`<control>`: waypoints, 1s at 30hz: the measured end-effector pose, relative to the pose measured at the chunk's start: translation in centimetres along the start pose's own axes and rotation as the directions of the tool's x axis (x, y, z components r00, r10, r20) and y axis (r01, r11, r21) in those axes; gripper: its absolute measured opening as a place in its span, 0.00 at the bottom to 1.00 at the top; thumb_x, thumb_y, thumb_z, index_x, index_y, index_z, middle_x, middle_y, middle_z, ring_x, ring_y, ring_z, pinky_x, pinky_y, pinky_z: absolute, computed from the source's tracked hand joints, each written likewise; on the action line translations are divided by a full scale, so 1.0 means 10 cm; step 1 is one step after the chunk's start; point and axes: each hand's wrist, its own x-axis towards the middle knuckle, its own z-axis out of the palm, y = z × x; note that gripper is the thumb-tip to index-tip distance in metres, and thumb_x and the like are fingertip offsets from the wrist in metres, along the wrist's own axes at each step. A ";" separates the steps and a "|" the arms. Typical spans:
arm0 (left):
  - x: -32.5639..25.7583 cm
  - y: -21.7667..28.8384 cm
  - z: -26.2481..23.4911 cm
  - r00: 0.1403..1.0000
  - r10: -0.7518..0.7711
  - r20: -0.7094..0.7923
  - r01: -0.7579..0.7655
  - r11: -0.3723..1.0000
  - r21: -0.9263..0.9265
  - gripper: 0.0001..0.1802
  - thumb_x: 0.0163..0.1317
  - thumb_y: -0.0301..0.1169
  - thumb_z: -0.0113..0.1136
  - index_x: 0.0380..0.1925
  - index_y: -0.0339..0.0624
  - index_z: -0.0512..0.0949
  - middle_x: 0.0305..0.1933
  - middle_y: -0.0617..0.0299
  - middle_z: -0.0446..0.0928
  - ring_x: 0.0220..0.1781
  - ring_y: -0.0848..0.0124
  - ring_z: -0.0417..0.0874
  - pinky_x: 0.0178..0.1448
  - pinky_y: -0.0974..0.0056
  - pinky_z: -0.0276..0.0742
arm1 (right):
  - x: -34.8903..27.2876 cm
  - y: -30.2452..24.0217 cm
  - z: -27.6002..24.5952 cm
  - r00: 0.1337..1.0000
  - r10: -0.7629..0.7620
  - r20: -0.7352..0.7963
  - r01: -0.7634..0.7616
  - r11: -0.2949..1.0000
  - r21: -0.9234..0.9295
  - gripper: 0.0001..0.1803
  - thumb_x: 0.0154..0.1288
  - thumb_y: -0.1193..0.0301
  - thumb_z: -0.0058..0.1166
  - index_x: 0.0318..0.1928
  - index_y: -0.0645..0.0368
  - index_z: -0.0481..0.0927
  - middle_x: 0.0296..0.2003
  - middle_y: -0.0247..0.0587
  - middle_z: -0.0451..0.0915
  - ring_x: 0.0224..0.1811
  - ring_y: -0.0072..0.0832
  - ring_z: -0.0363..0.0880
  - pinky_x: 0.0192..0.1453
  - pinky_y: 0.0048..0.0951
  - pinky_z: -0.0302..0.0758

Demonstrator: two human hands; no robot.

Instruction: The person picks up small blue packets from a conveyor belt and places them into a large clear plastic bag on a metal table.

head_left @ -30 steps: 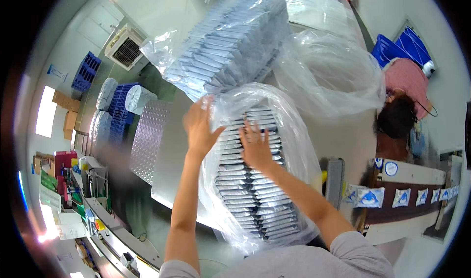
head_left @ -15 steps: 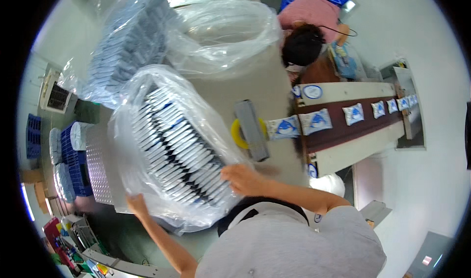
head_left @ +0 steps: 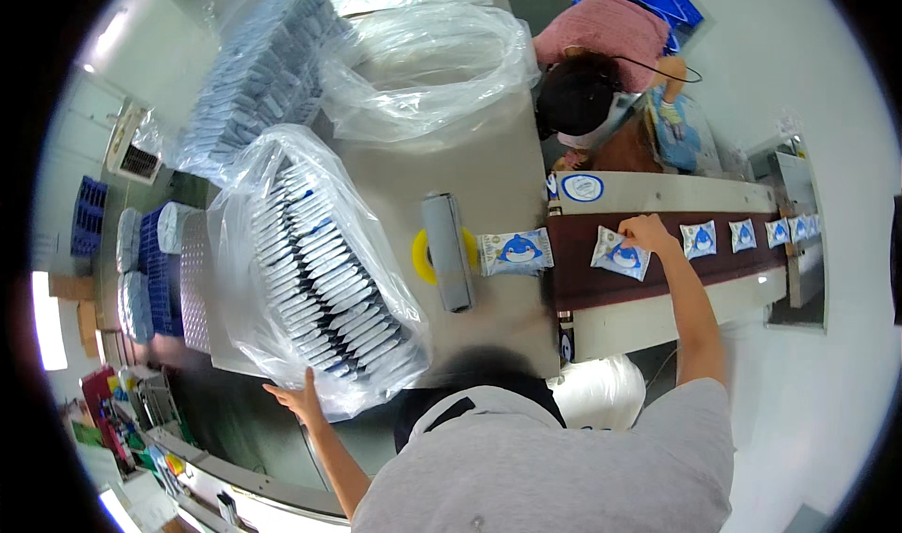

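White and blue, the packet point(head_left: 620, 253) under the right hand point(head_left: 646, 232) lies tilted on the dark brown belt point(head_left: 648, 284). The fingers rest on its upper right corner, curled down onto it; whether they pinch it or only press it I cannot tell. Just right of that hand, more packets point(head_left: 742, 235) lie in a row along the belt, each apart from the next. Left of the hand, another packet point(head_left: 514, 251) sits flat on the grey table point(head_left: 489, 176), short of the belt's end. Further left again a grey bar point(head_left: 447, 251) stands across a yellow tape roll point(head_left: 421, 256).

Near the table's front edge, the left hand point(head_left: 299, 401) is spread open, palm against the lower rim of a clear plastic bag point(head_left: 282, 195). Stacked packets point(head_left: 329, 289) fill this bag in long slanting rows. It lies on the table, its lower end just above the hand.

Beyond that bag, away from the hand, a second full bag point(head_left: 258, 72) rests further up the table, and beside it an open, nearly empty bag point(head_left: 432, 63) bulges upward.

Past the right hand, on the far side of the belt, another person point(head_left: 592, 72) in a pink top bends over the table's end. Blue crates point(head_left: 155, 270) stand far left of the left hand.
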 end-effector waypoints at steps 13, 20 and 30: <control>-0.65 0.55 -0.34 0.973 -0.126 -0.193 0.200 0.879 0.433 0.55 0.47 0.41 0.68 0.69 0.48 0.42 0.69 0.52 0.48 0.69 0.47 0.52 0.67 0.43 0.51 | 1.43 -1.84 0.30 0.798 -0.490 0.352 0.449 0.872 0.195 0.32 0.40 0.53 0.70 0.41 0.63 0.78 0.42 0.48 0.78 0.45 0.37 0.76 0.48 0.34 0.72; -0.39 -0.24 -0.23 0.947 -0.294 -0.128 0.281 0.953 -0.114 0.64 0.42 0.48 0.72 0.66 0.29 0.38 0.68 0.35 0.44 0.69 0.42 0.48 0.71 0.48 0.48 | 0.33 -2.11 1.10 0.952 -0.300 0.054 0.298 0.953 0.049 0.54 0.26 0.48 0.71 0.51 0.72 0.64 0.51 0.59 0.69 0.57 0.48 0.66 0.57 0.45 0.67; -0.17 0.21 0.17 0.960 -0.275 0.056 0.280 0.929 -0.243 0.73 0.35 0.48 0.77 0.66 0.30 0.31 0.65 0.29 0.42 0.67 0.40 0.51 0.68 0.51 0.56 | -0.93 -2.58 1.68 0.969 -0.132 -0.209 0.176 0.961 0.213 0.47 0.29 0.66 0.71 0.55 0.61 0.64 0.49 0.48 0.72 0.54 0.42 0.70 0.60 0.43 0.64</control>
